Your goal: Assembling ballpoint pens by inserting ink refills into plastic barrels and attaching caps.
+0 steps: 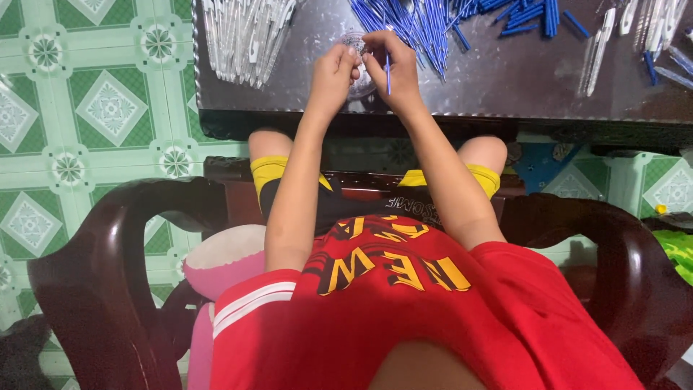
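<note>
Two hands meet above the dark table (505,87): right hand (395,68) pinches a blue refill (388,74), left hand (333,72) grips a small clear part (355,40); blue refills pile (411,25) just behind, clear pen barrels (242,36) left.

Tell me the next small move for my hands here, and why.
Probably slide the blue refill pinched in the right hand toward the small clear piece at the left hand: both hands meet over the table, refill tip pointing down.

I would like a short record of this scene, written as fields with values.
Left hand: at the small clear round plastic container, fingers curled
Right hand: grip pinched on a thin blue plastic pen refill, held upright
Surface: dark glossy table
Behind right hand: heap of blue refills
Table, upper left: pile of clear pen barrels
Seat: dark wooden armchair
</note>
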